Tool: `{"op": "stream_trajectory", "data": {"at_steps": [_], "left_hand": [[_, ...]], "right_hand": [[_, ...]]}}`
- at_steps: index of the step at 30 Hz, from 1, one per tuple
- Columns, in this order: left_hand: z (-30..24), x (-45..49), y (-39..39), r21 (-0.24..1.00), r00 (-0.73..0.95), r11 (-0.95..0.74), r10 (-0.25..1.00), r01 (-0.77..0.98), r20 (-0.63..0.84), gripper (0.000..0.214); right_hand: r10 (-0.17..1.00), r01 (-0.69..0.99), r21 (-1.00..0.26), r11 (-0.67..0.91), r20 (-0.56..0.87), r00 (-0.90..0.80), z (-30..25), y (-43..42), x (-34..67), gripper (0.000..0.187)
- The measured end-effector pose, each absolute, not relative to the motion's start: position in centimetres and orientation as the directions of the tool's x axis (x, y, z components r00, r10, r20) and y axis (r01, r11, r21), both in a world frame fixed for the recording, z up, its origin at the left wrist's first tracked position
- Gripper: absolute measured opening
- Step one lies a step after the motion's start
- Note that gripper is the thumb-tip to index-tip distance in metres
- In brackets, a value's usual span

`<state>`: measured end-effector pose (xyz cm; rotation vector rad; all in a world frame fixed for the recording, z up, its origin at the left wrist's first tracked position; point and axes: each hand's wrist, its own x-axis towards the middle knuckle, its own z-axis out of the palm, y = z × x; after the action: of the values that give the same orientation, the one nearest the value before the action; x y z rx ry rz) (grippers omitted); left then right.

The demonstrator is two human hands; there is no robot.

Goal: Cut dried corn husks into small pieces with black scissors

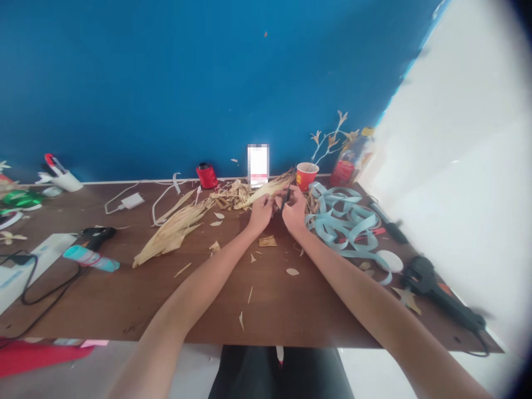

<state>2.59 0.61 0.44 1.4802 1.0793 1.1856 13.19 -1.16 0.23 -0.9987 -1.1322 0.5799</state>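
Observation:
Both my hands meet over the far middle of a brown wooden table (124,299). My left hand (261,212) is closed on a dry, pale corn husk leaf (266,191) that sticks out to the upper right. My right hand (294,209) is closed on dark scissors (286,198), whose blades sit at the husk between the two hands. A pile of dried husks (177,230) lies to the left of my hands. Small cut husk scraps (268,241) are scattered on the wood below them.
A heap of light blue ribbon (344,221) lies right of my hands, with a red paper cup (306,175) and a bottle with twigs (351,158) behind. A black glue gun (440,291) sits at the right edge. A red spool (206,175), a charger (132,200), a second glue gun (97,237) and a teal tube (91,259) lie to the left.

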Motion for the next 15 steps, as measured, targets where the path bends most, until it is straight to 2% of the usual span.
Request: {"op": "stream_trajectory", "data": {"at_steps": [8,15], "left_hand": [[0.28,2.41,0.88,0.931,0.097,-0.294,0.955,0.215,0.279,0.032],[0.43,2.16,0.89,0.908,0.104,-0.347,0.938,0.233,0.332,0.032]], "right_hand": [[0.812,0.053,-0.864,0.501,0.49,0.316,0.39,-1.26,13.19,0.03],[0.828,-0.022,-0.865,0.501,0.472,0.303,-0.03,-0.96,13.22,0.029]]}}
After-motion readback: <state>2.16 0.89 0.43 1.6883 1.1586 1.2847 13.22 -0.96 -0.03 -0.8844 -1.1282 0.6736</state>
